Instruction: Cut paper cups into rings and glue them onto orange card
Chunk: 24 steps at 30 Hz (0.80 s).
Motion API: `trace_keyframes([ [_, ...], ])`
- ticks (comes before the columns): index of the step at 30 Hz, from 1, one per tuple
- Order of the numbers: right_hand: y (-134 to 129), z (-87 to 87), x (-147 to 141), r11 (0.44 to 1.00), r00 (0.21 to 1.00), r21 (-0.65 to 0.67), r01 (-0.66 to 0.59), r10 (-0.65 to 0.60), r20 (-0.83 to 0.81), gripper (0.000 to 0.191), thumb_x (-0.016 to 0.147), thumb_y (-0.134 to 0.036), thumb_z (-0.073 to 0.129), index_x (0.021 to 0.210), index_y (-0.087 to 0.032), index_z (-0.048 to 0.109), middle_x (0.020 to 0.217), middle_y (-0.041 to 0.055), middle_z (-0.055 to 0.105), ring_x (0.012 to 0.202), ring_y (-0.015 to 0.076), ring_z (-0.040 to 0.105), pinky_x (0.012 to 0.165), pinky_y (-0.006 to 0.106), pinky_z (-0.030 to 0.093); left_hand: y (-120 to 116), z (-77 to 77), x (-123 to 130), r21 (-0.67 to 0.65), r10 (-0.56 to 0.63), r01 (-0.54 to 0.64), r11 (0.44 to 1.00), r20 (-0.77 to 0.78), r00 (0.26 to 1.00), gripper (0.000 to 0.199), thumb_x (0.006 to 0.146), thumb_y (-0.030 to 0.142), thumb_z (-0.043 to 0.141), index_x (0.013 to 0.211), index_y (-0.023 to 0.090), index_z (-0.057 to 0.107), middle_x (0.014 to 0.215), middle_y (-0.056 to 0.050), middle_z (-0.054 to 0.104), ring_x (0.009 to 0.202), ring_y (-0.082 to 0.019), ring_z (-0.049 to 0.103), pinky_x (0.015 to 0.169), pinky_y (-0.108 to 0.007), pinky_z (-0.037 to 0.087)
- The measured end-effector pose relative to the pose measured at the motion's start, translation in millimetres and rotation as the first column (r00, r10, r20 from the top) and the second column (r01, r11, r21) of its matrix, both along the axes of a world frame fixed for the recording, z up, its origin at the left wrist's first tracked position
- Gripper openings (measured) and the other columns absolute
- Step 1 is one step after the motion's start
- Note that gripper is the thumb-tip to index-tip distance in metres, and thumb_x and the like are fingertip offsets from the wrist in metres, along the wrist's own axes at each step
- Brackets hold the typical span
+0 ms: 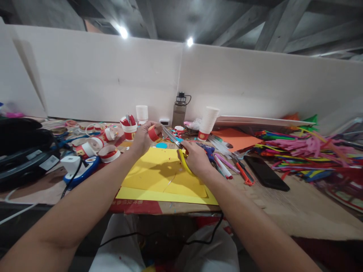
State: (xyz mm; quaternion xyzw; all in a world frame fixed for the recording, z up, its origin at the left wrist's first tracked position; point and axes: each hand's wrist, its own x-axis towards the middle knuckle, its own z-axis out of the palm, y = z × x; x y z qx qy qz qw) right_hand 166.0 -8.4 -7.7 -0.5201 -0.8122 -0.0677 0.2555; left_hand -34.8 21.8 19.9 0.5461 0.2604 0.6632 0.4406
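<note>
And here you are, mid-snip by the look of it: your left hand [142, 139] is clamped on a red paper-cup piece [154, 133], raised above the yellow sheets [147, 173], while your right hand [195, 156] is closed around the yellow-handled scissors [171, 136]. The blades point back toward that piece, tips close beside it; whether they touch it, or stand apart, I cannot tell. Cutting or trimming the piece seems to be the step in hand. Small scraps dot the sheets, and cut cup rings [109, 154] sit to your left on the tabletop [283, 211]. The next move, I'd judge, calls for a steady left grip, fingers clear of the blades, and a light squeeze, since thin card bends easily.
</note>
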Motion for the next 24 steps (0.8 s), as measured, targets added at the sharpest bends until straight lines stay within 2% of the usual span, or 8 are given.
trace_keyframes([
  [3, -1.1, 0.1, -0.1, 1.0, 1.0, 0.008, 0.007, -0.007, -0.003, 0.034, 0.087, -0.033, 0.048, 0.117, -0.02, 0.058, 0.097, 0.0101, 0.061, 0.082, 0.0209, 0.057, 0.071, 0.028, 0.042, -2.1, 0.9, 3.3, -0.031, -0.066, 0.066, 0.997, -0.004, 0.998, 0.018, 0.066, 0.026, 0.071, 0.068, 0.014, 0.057, 0.056, 0.002, 0.058, 0.051, -0.01, 0.054, 0.052, -0.023, 0.043],
  [6, -1.7, 0.3, -0.1, 1.0, 1.0, -0.004, 0.008, -0.008, 0.003, 0.033, 0.086, -0.029, 0.048, 0.116, -0.02, 0.058, 0.095, 0.0096, 0.061, 0.082, 0.0211, 0.057, 0.071, 0.028, 0.042, -1.4, 0.7, 3.6, -0.041, -0.078, 0.078, 0.996, -0.001, 0.997, 0.017, 0.065, 0.023, 0.071, 0.066, 0.014, 0.057, 0.054, 0.002, 0.058, 0.048, -0.01, 0.053, 0.05, -0.022, 0.042],
  [11, -0.5, -1.4, 0.5, 0.999, 1.0, 0.022, -0.024, 0.024, 0.008, 0.033, 0.086, -0.024, 0.046, 0.116, -0.018, 0.059, 0.097, 0.0107, 0.064, 0.088, 0.0222, 0.058, 0.075, 0.029, 0.042, 1.3, -1.2, -0.2, -0.013, -0.105, 0.105, 0.994, -0.029, 0.994, 0.02, 0.067, 0.028, 0.073, 0.068, 0.015, 0.058, 0.057, 0.0, 0.06, 0.051, -0.01, 0.054, 0.05, -0.022, 0.042],
  [17, 1.2, -2.8, 1.8, 0.998, 0.999, 0.049, -0.028, 0.026, 0.046, 0.032, 0.087, -0.025, 0.046, 0.115, -0.018, 0.06, 0.088, 0.0097, 0.067, 0.08, 0.0222, 0.059, 0.07, 0.029, 0.04, 2.1, -1.9, -3.5, 0.007, -0.148, 0.149, 0.989, -0.087, 0.985, 0.021, 0.068, 0.032, 0.073, 0.067, 0.016, 0.059, 0.058, 0.002, 0.055, 0.05, -0.009, 0.05, 0.046, -0.021, 0.039],
  [19, 0.9, -2.1, 1.6, 0.998, 0.999, 0.049, -0.034, 0.032, 0.042, 0.031, 0.087, -0.026, 0.045, 0.114, -0.018, 0.061, 0.088, 0.0098, 0.067, 0.08, 0.0222, 0.059, 0.07, 0.028, 0.04, 1.9, -1.8, -4.2, 0.04, -0.119, 0.123, 0.992, -0.083, 0.989, 0.02, 0.07, 0.032, 0.072, 0.071, 0.017, 0.061, 0.06, 0.001, 0.056, 0.051, -0.01, 0.051, 0.047, -0.022, 0.04],
  [24, -0.8, -0.6, -0.6, 1.0, 0.999, 0.028, -0.003, 0.002, 0.043, 0.033, 0.086, -0.028, 0.048, 0.115, -0.018, 0.06, 0.09, 0.0104, 0.067, 0.082, 0.0227, 0.059, 0.07, 0.028, 0.04, -0.1, -1.1, -5.4, 0.134, 0.042, -0.036, 0.99, -0.043, 0.998, 0.015, 0.073, 0.03, 0.072, 0.078, 0.018, 0.063, 0.067, 0.0, 0.061, 0.059, -0.011, 0.056, 0.056, -0.023, 0.044],
])
